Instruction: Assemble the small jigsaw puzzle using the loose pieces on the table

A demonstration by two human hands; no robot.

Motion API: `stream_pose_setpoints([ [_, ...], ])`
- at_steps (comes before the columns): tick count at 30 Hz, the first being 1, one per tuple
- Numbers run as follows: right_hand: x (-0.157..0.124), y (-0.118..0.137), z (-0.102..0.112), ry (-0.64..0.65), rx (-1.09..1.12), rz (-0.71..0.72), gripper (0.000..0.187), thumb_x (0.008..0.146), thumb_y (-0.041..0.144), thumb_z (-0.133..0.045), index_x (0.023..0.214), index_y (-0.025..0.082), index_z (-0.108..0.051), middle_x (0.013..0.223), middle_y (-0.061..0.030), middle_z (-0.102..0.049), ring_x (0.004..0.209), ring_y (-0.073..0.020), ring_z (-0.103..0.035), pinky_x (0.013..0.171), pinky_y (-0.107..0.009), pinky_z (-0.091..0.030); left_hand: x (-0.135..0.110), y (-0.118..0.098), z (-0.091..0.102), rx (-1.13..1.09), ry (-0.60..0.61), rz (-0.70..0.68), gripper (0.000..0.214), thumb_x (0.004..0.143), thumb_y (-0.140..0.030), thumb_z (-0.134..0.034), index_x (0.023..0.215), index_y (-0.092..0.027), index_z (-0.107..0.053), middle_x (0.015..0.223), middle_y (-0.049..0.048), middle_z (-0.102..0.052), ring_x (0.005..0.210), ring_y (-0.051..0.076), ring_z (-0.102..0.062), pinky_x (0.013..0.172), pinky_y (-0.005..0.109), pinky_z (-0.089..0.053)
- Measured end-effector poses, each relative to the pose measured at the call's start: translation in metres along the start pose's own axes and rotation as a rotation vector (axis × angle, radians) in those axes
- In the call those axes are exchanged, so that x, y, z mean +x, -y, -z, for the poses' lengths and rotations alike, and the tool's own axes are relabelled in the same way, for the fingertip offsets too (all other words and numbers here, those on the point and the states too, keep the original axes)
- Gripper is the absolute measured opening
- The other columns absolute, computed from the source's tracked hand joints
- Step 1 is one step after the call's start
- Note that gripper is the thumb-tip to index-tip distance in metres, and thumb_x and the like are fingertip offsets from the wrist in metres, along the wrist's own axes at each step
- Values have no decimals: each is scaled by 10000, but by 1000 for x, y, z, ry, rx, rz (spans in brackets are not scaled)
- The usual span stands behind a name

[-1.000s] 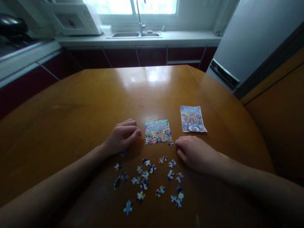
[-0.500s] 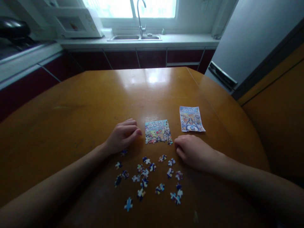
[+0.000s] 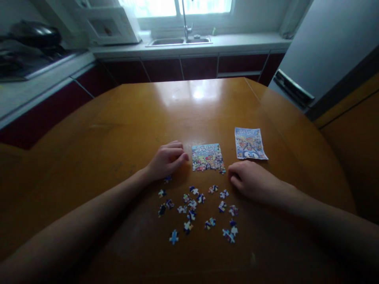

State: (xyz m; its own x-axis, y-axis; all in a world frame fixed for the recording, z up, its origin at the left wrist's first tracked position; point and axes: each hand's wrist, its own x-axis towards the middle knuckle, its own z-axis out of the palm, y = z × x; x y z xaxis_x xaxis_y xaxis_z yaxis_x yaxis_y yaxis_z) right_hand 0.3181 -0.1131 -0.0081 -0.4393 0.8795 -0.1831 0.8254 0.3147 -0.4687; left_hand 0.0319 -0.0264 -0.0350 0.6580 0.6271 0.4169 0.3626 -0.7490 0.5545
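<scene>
A partly joined jigsaw puzzle (image 3: 207,157) lies flat between my hands, its lower edge uneven with tabs. Just left of it rests my left hand (image 3: 168,161), fingers loosely bent and thumb apart, holding nothing visible. My right hand (image 3: 248,176) lies at the puzzle's lower right corner, fingers curled into a loose fist; no object shows in it. Several loose puzzle pieces (image 3: 192,204) are scattered nearer to me, among them a light blue piece (image 3: 174,236) closest to the front. A printed picture sheet (image 3: 250,143) with a penguin-like figure lies beyond my right hand.
All this is on a large wooden table (image 3: 133,114) with rounded sides. Behind it stand a counter with a sink (image 3: 180,41) and a white microwave (image 3: 109,27). A pan (image 3: 35,34) sits on the stove at left, a fridge (image 3: 328,47) at right.
The camera view has shifted, so everything appears farther right and slightly higher. Both hands, the puzzle and the loose pieces keep their places relative to one another.
</scene>
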Motion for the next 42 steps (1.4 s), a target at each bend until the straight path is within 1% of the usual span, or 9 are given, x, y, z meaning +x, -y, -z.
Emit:
stream_pose_setpoints([
  [5,2,-3,-1,7,9,-9,178,818,146,-500,686,189,-611,745,-53,-667,654,-156,-573,624,-298,-403,1,-1,1,13,-2,-12,273,937,-235,-517,713,-177,-662,622,0,-479,635,130,-460,597,284,-374],
  [8,-5,5,-3,-48,-27,36,158,831,149,-500,725,188,-611,765,-51,-648,693,-165,-566,643,-304,-398,1,-2,1,13,-4,-23,266,933,-217,-523,713,-179,-667,622,-1,-480,637,130,-462,602,285,-373],
  [10,-13,16,-6,-63,-5,146,139,859,158,-496,796,190,-616,818,-44,-637,726,-160,-559,655,-295,-398,1,-2,0,8,-6,-25,257,929,-200,-530,714,-174,-668,628,-1,-483,643,129,-463,608,285,-372],
  [14,-27,38,-16,49,54,441,93,870,153,-535,875,188,-621,886,-33,-622,751,-143,-530,672,-272,-404,0,0,0,4,0,-17,248,927,-193,-535,721,-166,-670,642,2,-482,658,132,-466,622,288,-376],
  [18,-29,45,-26,108,-13,528,114,906,176,-539,817,186,-610,895,-40,-624,785,-160,-523,700,-292,-414,-1,3,0,6,8,-4,245,929,-213,-533,735,-176,-678,651,6,-496,659,136,-469,627,293,-385],
  [29,-25,43,-35,118,2,516,80,857,163,-557,795,172,-607,843,-38,-613,762,-156,-521,701,-282,-438,2,-3,0,-2,-19,-38,253,921,-198,-543,706,-162,-673,614,-2,-481,627,125,-465,602,275,-373],
  [31,-21,38,-30,80,54,490,65,848,168,-566,805,168,-615,849,-41,-608,762,-152,-528,678,-272,-437,3,-3,0,-10,-24,-43,250,921,-192,-541,710,-161,-673,617,-2,-485,631,123,-469,603,272,-373],
  [37,9,5,-7,-241,129,238,38,824,150,-612,810,167,-643,814,-40,-600,753,-155,-545,689,-290,-437,2,-1,0,-7,-13,-39,244,918,-203,-542,711,-171,-668,615,-4,-482,624,126,-465,592,275,-374],
  [42,20,-4,-8,-247,133,209,49,811,129,-626,821,172,-648,803,-32,-595,728,-147,-536,670,-282,-433,2,-1,0,-8,-8,-37,240,920,-197,-545,716,-173,-669,617,-6,-476,627,124,-457,595,279,-370],
])
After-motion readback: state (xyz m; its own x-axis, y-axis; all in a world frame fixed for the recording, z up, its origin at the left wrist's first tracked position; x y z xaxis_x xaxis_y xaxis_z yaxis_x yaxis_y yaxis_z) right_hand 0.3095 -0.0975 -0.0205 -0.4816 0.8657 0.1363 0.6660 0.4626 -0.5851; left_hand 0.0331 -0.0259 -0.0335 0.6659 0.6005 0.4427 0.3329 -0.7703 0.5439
